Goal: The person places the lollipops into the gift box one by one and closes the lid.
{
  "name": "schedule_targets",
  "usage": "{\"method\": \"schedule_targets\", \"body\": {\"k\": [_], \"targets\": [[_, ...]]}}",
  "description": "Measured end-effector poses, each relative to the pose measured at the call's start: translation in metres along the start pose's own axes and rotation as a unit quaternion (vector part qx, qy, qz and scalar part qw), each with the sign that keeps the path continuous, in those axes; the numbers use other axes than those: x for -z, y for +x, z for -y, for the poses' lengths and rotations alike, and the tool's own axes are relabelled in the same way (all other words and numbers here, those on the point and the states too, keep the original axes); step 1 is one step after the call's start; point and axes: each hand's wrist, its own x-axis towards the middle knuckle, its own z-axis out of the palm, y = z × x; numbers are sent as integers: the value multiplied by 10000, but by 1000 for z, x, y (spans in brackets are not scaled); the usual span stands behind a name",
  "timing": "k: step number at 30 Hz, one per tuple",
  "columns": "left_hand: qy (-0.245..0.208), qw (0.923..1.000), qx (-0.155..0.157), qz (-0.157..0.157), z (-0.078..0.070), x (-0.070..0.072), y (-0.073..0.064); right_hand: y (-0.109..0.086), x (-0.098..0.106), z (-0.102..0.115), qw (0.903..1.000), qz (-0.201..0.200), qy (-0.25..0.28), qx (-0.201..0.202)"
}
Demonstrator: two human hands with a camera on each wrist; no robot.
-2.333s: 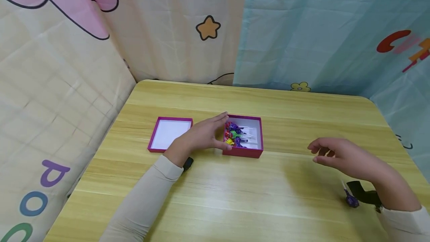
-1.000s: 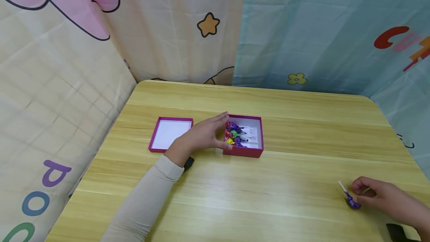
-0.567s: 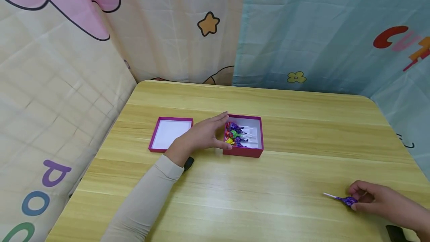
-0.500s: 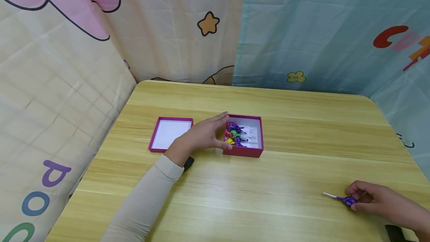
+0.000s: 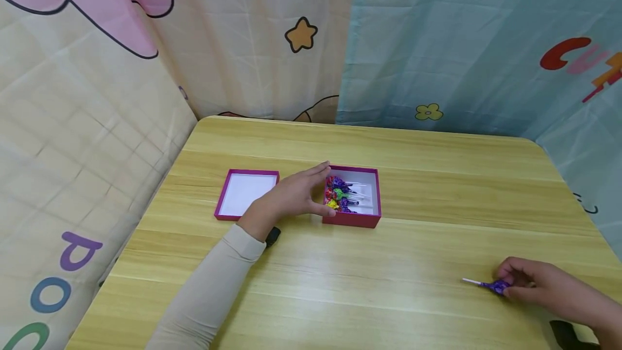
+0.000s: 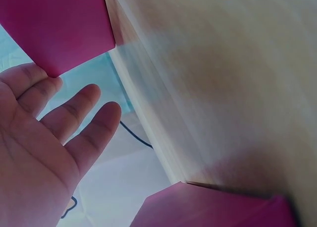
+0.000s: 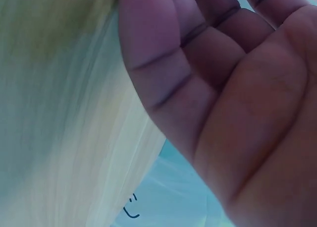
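Note:
My left hand (image 5: 293, 193) spans the left side of a dark pink box (image 5: 352, 221), thumb at its front corner and fingers at the back one. In the left wrist view, two fingertips meet a corner of the box (image 6: 59, 28) while the other fingers stick out free. Inside lie several wrapped lollipops (image 5: 340, 193), red, purple, green and yellow, sticks to the right. At the right of the table, my right hand (image 5: 546, 288) pinches a purple-wrapped lollipop (image 5: 497, 286) by its head, its white stick pointing left. The right wrist view hides this lollipop behind curled fingers (image 7: 148, 28).
A square lid (image 5: 245, 193) with a white inside and pink rim lies left of the box, partly behind my left wrist. The wooden table (image 5: 413, 263) reaches back to printed curtains (image 5: 418, 42). Black straps (image 5: 273, 236) sit at both wrists.
My right hand has come down to the lollipop at the right, taken hold of it and turned its stick leftward, then shifted slightly left. The left hand and box have stayed put.

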Motion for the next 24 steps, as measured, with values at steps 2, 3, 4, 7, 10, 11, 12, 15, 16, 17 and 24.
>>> {"method": "schedule_targets", "body": {"k": [2,3,4,7,10,11,12,15,16,17,24], "targets": [[-11,10000,-6,2,0,0,0,1,0,0,9998,89,164,112],[-15,10000,-6,5,0,0,0,1,0,0,9995,138,256,141],[-7,10000,-7,5,0,0,-1,1,-1,0,9991,180,332,184],[6,10000,-18,-1,0,0,-1,1,-1,-1,9987,217,387,259],[3,10000,-57,-13,0,0,-1,1,-1,0,9991,145,309,263],[-1,10000,-64,-13,0,0,-1,1,0,0,9994,86,221,259],[1,10000,-69,-10,0,0,-1,1,0,1,9996,37,152,239],[4,10000,-59,-9,-1,0,-1,2,2,4,9996,-162,-173,120],[8,10000,-55,-11,-1,0,-1,2,3,6,9994,-227,-246,125],[13,10000,-45,-4,-1,0,-1,3,4,7,9993,-268,-242,126],[45,10000,-66,-16,0,-1,-2,10,8,20,9966,-545,267,559]]}}
